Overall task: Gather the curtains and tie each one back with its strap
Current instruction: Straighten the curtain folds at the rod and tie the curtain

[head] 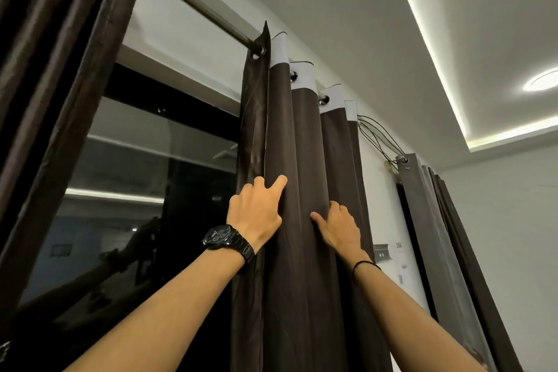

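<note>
A dark brown curtain with white top bands hangs bunched in folds on a metal rod at the centre. My left hand, with a black watch on the wrist, grips the curtain's left edge, its fingers curled round the fold. To its right, my right hand grips a fold of the same curtain, its fingers tucked into the fabric. A second dark brown curtain hangs at the far left. No strap is visible.
A dark glass window lies between the two curtains. At the right hangs a grey curtain, with loose cables on the white wall above it. A lit ceiling recess runs overhead.
</note>
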The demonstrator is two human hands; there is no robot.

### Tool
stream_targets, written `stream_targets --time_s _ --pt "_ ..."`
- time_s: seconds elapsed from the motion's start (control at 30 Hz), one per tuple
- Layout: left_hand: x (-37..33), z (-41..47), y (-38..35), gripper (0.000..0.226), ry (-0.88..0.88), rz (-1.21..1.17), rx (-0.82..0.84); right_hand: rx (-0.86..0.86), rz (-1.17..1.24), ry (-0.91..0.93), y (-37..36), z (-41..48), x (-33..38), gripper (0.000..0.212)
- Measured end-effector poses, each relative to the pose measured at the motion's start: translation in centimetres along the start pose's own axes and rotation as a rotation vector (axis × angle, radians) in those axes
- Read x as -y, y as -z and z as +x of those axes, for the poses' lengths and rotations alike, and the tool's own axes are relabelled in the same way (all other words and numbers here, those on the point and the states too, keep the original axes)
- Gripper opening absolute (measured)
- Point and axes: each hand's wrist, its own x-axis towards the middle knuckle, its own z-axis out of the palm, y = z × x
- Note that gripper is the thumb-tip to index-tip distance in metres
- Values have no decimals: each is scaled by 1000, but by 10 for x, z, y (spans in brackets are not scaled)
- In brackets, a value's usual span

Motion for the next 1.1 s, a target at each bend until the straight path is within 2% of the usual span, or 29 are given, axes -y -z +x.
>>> stream_targets --time_s 0.07,0.17,0.23,0.27,0.33,0.4,0.5,0.57,0.6,0.63,0.7,0.77,0.83,0.9,0.93,1.0,1.1 --pt "5 6 -2 55 -42 -80 6 -40 103 -29 -6 16 2 60" --pt "13 13 -1 24 10 -252 -22 -240 250 12 -14 26 9 30" --pt "19 17 -1 6 76 -312 -85 -289 271 46 -18 30 17 19" --pt "22 20 0 6 91 -321 -120 -278 283 53 -17 30 25 18" --pt "28 25 0 22 122 -337 -164 -267 297 112 -14 21 48 23" --pt "36 33 2 39 174 -394 -185 -290 355 314 -10 1 86 31" --pt "48 40 9 56 294 -499 -289 -274 577 684 16 -38 142 21" --pt "49 39 20 57 353 -615 -362 -170 632 801 39 -38 148 17" --pt "48 38 24 54 366 -639 -375 -109 634 804 48 -34 140 15" --pt "45 36 27 49 369 -621 -377 -89 640 781 53 -23 126 16" --pt "39 34 24 34 359 -531 -365 -193 636 669 55 -1 91 27" --pt "32 34 19 28 336 -449 -350 -354 506 414 47 24 55 45" --pt "28 33 17 40 319 -383 -346 -292 330 118 35 43 25 70" --pt "24 34 21 42 303 -345 -355 -158 342 -6 25 54 5 88" --pt "23 34 22 37 293 -341 -360 -118 402 -27 20 59 -3 91" --pt "21 34 29 14 280 -326 -381 -76 488 -41 10 71 -15 84" --pt "26 32 36 17 266 -307 -399 -116 465 0 3 82 -15 64"
